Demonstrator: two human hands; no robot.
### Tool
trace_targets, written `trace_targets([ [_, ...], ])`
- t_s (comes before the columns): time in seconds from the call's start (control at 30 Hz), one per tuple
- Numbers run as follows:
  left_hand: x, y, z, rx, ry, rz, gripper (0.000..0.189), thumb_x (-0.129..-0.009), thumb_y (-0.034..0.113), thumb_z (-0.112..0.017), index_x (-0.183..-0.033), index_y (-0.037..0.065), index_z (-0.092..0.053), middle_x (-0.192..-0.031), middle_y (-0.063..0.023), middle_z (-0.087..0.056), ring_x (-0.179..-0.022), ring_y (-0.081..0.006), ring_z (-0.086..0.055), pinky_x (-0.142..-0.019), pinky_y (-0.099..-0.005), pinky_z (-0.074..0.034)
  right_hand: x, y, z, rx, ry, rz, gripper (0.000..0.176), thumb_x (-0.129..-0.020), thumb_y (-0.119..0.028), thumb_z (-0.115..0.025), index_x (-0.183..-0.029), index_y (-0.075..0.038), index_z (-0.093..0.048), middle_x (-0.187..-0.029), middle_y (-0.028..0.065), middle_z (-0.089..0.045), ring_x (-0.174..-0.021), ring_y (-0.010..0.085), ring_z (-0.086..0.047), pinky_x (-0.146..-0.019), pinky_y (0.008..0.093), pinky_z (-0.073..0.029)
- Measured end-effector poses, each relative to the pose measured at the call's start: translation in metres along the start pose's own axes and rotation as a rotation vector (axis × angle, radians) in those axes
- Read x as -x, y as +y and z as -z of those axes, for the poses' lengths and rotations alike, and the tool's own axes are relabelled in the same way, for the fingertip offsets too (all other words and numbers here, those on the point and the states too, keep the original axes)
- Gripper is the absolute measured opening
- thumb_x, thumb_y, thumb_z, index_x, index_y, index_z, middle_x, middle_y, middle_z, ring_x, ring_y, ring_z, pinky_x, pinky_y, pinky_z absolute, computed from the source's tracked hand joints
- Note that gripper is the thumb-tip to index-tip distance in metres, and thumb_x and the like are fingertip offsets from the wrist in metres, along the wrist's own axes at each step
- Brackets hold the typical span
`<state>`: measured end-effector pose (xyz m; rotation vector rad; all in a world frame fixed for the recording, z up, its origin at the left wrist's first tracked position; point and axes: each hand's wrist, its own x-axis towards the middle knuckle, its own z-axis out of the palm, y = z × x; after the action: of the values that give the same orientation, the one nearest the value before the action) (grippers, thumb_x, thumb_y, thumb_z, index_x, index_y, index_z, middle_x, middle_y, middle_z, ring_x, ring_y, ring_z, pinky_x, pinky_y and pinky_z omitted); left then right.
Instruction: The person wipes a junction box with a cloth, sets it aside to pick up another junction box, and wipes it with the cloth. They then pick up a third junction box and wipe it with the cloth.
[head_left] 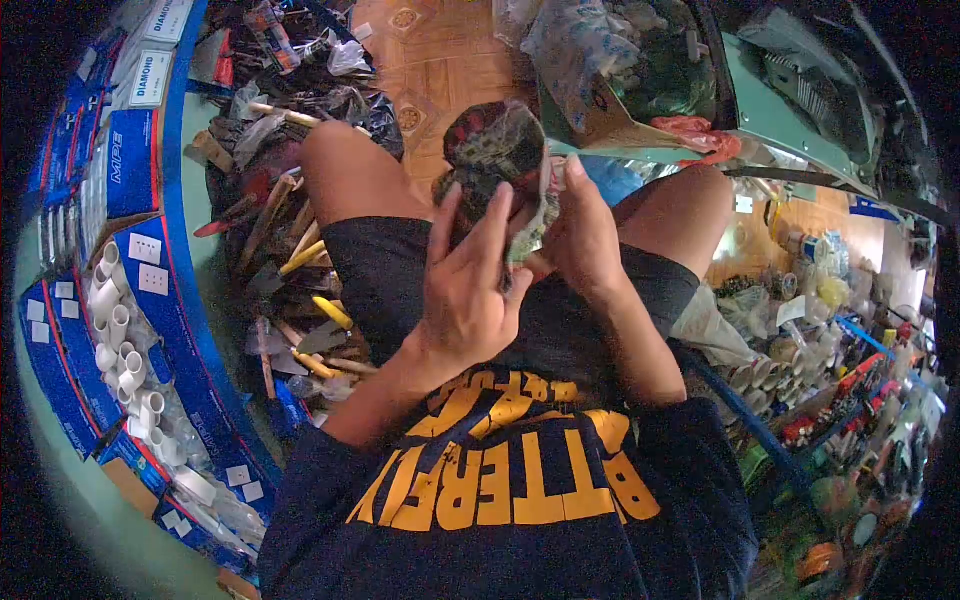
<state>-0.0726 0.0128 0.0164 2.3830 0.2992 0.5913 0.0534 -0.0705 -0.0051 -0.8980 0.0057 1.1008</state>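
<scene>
A dark, soft-looking fabric piece (497, 140) with reddish and grey-green patterning is held up between my knees; its exact kind is something I cannot tell. My left hand (468, 295) lies against its near left side, fingers stretched up over it and the thumb by its lower end. On the other side, my right hand (592, 228) grips the pale edge, with its thumb pointing up and the other fingers largely hidden behind the piece.
Blue boxes (130, 160) and white pipe fittings (130, 370) line a shelf at left. Wooden- and yellow-handled tools (303, 258) lie beside my left knee. A green metal frame (770, 90) holding plastic bags stands ahead right. Mixed hardware (850, 390) crowds the right side.
</scene>
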Motion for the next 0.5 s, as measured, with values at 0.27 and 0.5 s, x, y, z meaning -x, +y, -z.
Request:
trace_targets([
  [0.27, -0.002, -0.004, 0.007, 0.002, -0.062, -0.052, 0.067, -0.085, 0.016, -0.062, -0.140, -0.011, -0.032, -0.131, -0.0259, -0.052, -0.118, -0.0373, -0.055, -0.114, -0.0513, -0.020, -0.008, 0.010, 0.016, 0.087, -0.003, -0.072, 0.058, -0.100, -0.050, -0.034, -0.116, 0.001, -0.055, -0.096, 0.0140, -0.065, -0.075, 0.0235, -0.067, -0.066, 0.0352, -0.057],
  [0.5, -0.012, -0.019, 0.010, -0.079, 0.029, 0.099, 0.066, -0.083, 0.011, -0.062, -0.139, -0.010, -0.033, -0.123, -0.0242, -0.058, -0.115, -0.0358, -0.057, -0.114, -0.0524, -0.021, -0.009, 0.009, 0.015, 0.091, -0.074, -0.098, 0.050, -0.100, -0.047, -0.037, -0.110, -0.002, -0.057, -0.096, 0.0158, -0.065, -0.077, 0.0244, -0.068, -0.066, 0.0363, -0.058],
])
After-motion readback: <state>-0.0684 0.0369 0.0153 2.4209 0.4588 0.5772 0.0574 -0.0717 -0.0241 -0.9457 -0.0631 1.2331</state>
